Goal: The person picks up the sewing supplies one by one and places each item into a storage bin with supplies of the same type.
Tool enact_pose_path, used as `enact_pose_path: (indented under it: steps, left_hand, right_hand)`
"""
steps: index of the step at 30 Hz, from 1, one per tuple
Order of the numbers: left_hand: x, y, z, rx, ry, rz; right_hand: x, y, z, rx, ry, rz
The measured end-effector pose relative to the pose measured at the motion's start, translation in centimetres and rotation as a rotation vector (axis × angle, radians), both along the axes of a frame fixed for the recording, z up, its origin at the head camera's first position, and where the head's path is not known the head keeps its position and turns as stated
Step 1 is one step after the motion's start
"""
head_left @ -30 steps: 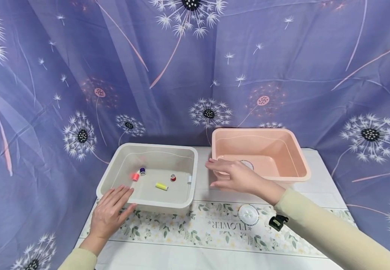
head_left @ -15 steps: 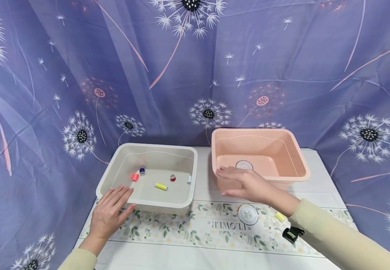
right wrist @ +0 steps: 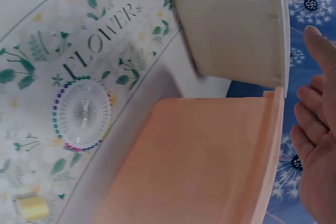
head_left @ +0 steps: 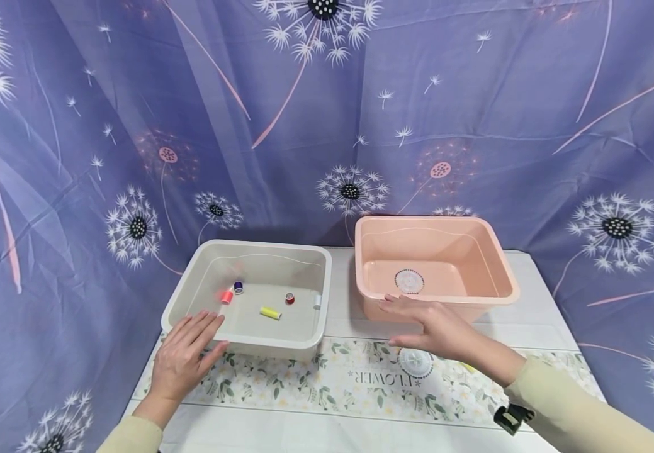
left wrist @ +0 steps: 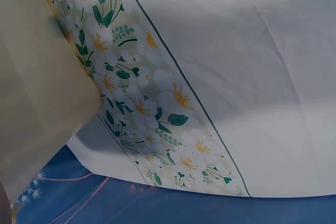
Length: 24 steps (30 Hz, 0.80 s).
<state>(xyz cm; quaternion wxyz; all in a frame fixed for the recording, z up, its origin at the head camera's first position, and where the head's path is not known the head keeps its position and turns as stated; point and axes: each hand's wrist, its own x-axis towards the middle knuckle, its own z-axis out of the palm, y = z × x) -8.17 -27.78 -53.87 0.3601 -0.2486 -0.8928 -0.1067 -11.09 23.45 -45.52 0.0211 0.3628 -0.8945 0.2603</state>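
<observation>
My left hand [head_left: 187, 358] lies with straight fingers over the front left rim of the pale grey bin [head_left: 259, 343]. Inside that bin are several small thread spools: pink [head_left: 227, 296], dark blue [head_left: 238, 287], red [head_left: 289, 298], yellow [head_left: 270, 313] and white [head_left: 318, 301]. Holding nothing, my right hand [head_left: 437, 324] hovers with extended fingers by the front rim of the pink bin [head_left: 440, 226]. A round wheel of pins [head_left: 409, 281] lies in the pink bin. Another pin wheel [right wrist: 82, 113] is on the table below my right hand, near a yellow spool [right wrist: 32, 208] partly hidden by my arm.
A white tablecloth [head_left: 281, 428] with a floral band and the word FLOWER covers the table. Purple dandelion-print curtain [head_left: 281, 126] hangs behind and at both sides. The left wrist view holds only a sleeve [left wrist: 42, 93], tablecloth and curtain.
My right hand has drawn back to the right and toward me, away from the gap between the bins, uncovering the pin wheel in the pink bin. My left hand has stayed put.
</observation>
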Motion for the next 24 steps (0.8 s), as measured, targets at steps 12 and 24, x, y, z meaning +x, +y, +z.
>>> enact_pose_path:
  steps: [12, 24]
  left_hand:
    - [0.0, -0.1, 0.0, -0.002, -0.024, 0.005]
    - [0.2, 0.0, 0.1, -0.012, -0.042, 0.012]
  right_hand:
    - [1.5, 1.5, -2.5, -0.069, 0.050, 0.001]
    - [2.9, 3.3, -4.5, -0.047, -0.026, -0.075]
